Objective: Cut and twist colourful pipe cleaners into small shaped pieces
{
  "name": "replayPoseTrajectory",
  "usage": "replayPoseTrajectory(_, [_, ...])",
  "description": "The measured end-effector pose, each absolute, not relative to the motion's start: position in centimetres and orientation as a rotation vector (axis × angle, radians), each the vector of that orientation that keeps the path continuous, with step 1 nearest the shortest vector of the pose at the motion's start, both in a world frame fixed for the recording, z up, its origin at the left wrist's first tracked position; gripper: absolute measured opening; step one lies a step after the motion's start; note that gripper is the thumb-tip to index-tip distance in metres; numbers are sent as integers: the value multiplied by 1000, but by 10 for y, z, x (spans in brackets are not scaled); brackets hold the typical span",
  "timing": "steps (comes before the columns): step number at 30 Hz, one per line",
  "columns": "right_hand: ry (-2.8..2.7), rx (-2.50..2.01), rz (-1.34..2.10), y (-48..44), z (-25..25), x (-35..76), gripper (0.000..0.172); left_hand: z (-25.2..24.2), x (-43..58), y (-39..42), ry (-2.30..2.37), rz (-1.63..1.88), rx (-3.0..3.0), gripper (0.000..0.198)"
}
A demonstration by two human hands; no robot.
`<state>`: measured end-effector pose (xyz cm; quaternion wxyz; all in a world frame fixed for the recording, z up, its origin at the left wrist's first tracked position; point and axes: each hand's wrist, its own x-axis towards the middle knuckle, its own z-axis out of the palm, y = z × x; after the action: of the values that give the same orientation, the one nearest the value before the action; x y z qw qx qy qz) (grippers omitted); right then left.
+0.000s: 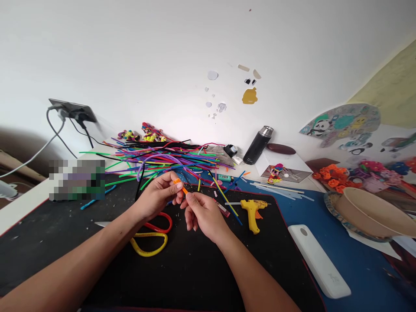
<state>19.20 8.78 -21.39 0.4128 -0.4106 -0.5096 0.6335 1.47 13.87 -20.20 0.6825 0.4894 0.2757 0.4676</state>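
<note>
Between my two hands is a short orange pipe cleaner (181, 186), raised over the black mat. The fingers and thumb of my left hand (159, 193) pinch its upper end. At its lower end, my right hand (203, 212) closes thumb and forefinger on it; the fingertips partly hide that end. Below my left wrist lie scissors (149, 253) with one red and one yellow handle loop, their blades partly covered by my forearm. To the right of my right hand rests a yellow hot glue gun (251, 214) on its side, a clear glue stick poking from its back.
A heap of coloured pipe cleaners (175, 160) spreads along the wall. A black thermos (258, 145) stands beside a white box (289, 162) bearing a small figure (276, 173). Glue sticks (282, 190), a long white case (320, 260) and a round bowl (373, 212) are on the right.
</note>
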Motion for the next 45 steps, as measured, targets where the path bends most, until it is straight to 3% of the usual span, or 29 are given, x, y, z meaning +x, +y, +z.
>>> replayPoseTrajectory(9, [-1175, -1004, 1680, 88, -211, 193, 54, -200, 16, 138, 607, 1057, 1095, 37])
replayPoseTrajectory(37, [-1086, -960, 1752, 86, -206, 192, 58, -199, 14, 138, 590, 1067, 1072, 36])
replayPoseTrajectory(45, [-985, -926, 1795, 86, -207, 193, 51, -201, 15, 138, 567, 1071, 1072, 37])
